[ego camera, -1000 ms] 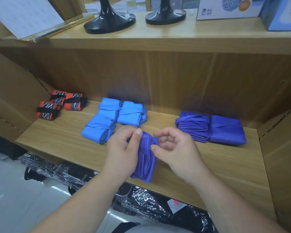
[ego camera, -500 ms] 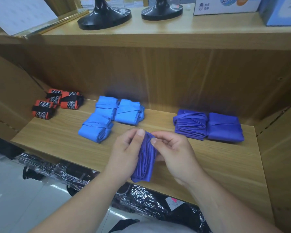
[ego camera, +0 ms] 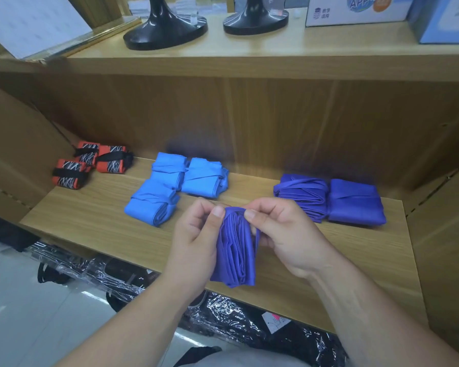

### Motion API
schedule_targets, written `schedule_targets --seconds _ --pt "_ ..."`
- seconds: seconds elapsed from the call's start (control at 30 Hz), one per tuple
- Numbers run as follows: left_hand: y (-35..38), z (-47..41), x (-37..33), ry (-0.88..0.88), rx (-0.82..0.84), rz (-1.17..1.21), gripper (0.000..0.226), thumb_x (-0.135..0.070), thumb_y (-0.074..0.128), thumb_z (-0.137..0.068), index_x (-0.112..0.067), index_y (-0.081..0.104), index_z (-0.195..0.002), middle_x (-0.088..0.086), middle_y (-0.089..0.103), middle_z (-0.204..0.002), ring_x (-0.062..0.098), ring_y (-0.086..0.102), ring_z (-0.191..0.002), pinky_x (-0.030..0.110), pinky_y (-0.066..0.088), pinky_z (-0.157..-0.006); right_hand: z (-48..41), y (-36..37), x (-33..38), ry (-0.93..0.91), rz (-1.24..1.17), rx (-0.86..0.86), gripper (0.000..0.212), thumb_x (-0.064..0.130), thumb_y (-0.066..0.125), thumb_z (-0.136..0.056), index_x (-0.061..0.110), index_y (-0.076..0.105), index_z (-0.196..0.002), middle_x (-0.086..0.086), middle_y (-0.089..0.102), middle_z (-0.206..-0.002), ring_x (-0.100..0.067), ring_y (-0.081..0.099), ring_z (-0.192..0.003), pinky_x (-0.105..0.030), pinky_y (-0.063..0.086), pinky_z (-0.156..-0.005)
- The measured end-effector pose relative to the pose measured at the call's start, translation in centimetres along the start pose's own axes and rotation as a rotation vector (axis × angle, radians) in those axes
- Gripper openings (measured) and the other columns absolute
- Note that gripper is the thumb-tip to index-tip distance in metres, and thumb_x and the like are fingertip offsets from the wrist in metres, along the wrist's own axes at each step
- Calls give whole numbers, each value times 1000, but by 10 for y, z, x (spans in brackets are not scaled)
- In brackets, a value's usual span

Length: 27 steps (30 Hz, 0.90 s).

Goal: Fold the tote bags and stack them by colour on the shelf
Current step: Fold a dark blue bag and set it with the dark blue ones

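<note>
Both thumbs had closed onto the bag's (ego camera: 236, 256) far end vs 1 s earlier, when the R thumb sat lower on its side. L to R on the shelf (ego camera: 90, 218): three red bags (ego camera: 90, 165) at far left, then three blue bags (ego camera: 175, 184), all folded. L hand (ego camera: 194, 242) pinched the bag's far end w/ thumb & curled fingers; R hand (ego camera: 289, 234) pinched the same end from the other side. Bag was a narrow purple bundle btwn the hands, over the shelf's front part, long axis running front-to-back toward the person; whether it touched the wood, can't tell. Two purple bags (ego camera: 334, 201) lay to the right & further back, nearer the R hand, so prob. where this one goes.
</note>
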<state>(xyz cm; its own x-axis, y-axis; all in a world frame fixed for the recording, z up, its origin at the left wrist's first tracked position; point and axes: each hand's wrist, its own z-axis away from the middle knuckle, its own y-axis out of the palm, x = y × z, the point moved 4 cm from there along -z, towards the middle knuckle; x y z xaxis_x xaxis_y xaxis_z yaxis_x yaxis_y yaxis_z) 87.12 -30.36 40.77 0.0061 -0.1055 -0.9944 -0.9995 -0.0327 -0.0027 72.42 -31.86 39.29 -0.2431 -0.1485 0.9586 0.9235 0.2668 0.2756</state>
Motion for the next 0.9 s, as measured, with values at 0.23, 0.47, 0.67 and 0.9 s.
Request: schedule_targets --seconds 0.23,0.47,0.67,0.9 --pt "3 -1 3 -16 89 14 24 -41 70 -78 -21 58 -85 -5 67 -79 10 62 -73 24 51 -66 -3 9 1 -83 96 -214 25 6 56 -101 14 78 -92 -6 77 -87 -20 70 -82 -50 57 -85" --pt "1 -3 3 -134 62 224 15 -16 62 -86 -8 50 -80 3 67 -68 12 62 -57 21 49 -54 -4 9 5 38 -43 -129 13 4 61 -97 9 73 -96 -2 71 -75 -16 65 -74 -38 58 -78" --pt "-5 -7 6 -278 23 397 15 -16 59 -81 -16 57 -66 9 59 -65 17 56 -53 24 48 -49 -6 8 13 21 -69 -21 25 -6 64 -92 10 69 -110 -6 65 -71 -17 62 -73 -26 55 -77" --pt "4 -9 8 -174 -99 330 21 -13 56 -78 -20 46 -61 2 50 -62 14 47 -57 24 41 -53 -12 16 5 -154 -88 -295 24 -6 57 -95 18 59 -97 -3 58 -67 -16 53 -61 -25 45 -61"
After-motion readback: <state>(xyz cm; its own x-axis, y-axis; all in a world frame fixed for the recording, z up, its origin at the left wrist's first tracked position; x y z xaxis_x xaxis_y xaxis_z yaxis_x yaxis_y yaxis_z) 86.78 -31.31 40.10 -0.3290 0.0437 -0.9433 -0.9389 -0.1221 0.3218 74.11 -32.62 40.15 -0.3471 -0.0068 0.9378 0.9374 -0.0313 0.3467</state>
